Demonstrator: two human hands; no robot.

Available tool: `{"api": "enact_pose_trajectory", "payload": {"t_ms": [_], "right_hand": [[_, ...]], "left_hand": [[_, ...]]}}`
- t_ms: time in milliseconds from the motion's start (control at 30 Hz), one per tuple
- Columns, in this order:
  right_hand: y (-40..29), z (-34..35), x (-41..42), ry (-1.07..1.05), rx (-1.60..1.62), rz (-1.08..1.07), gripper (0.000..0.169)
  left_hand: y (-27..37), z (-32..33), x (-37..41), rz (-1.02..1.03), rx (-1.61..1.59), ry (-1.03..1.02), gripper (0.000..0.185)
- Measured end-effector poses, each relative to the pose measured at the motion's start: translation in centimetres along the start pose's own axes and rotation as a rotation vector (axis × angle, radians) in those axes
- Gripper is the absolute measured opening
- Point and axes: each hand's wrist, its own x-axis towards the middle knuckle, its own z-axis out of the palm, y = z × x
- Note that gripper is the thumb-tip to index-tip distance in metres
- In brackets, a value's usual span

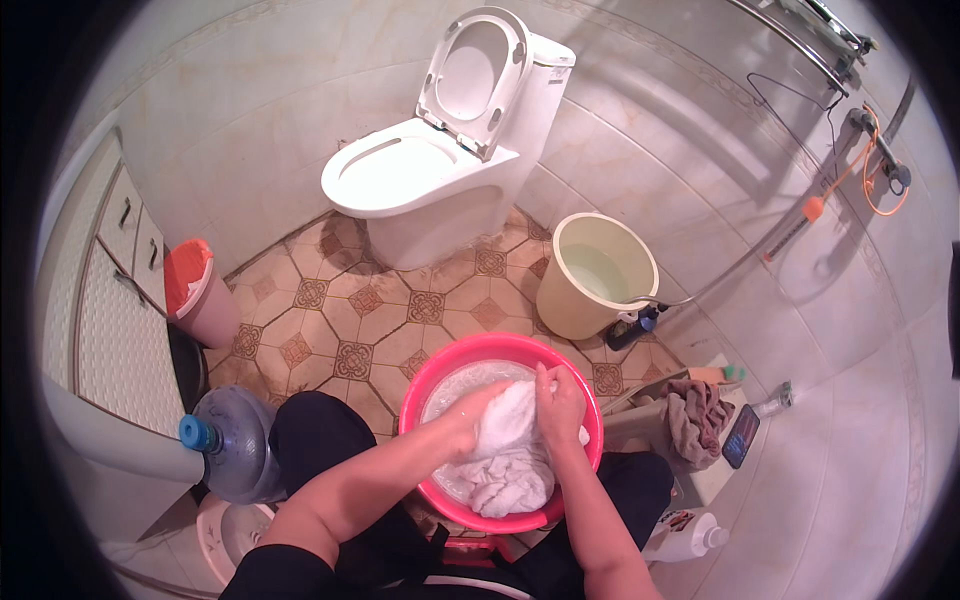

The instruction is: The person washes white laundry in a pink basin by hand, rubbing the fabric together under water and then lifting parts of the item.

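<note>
A pink plastic basin (414,481) stands on the floor between my knees, with sudsy water and a wet white cloth (510,480) in it. My left hand (484,416) is partly covered by a raised fold of the cloth. Pinching the cloth's upper edge, my right hand (559,401) is at the basin's right side. The rest of the cloth lies bunched in the water below both hands.
Beyond the basin are a yellow bucket (551,300) of water and a white toilet (435,217). A water jug (244,450) and pink bin (214,315) stand left. At right are a brown cloth (694,424), a phone (741,437) and a white bottle (686,536).
</note>
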Motion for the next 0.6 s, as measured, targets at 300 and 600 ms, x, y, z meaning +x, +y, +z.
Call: {"api": "enact_pose_trajectory", "payload": {"t_ms": [300, 600], "right_hand": [[3.8, -0.6, -0.1, 0.125, -0.094, -0.185, 0.024], [2.6, -1.4, -2.7, -0.728, 0.298, 0.222, 0.035]], "left_hand": [[1.1, -9.2, 3.8, 0.259, 0.571, 0.271, 0.045], [2.6, -5.1, 2.7, 0.198, 0.780, 0.324, 0.042]]}}
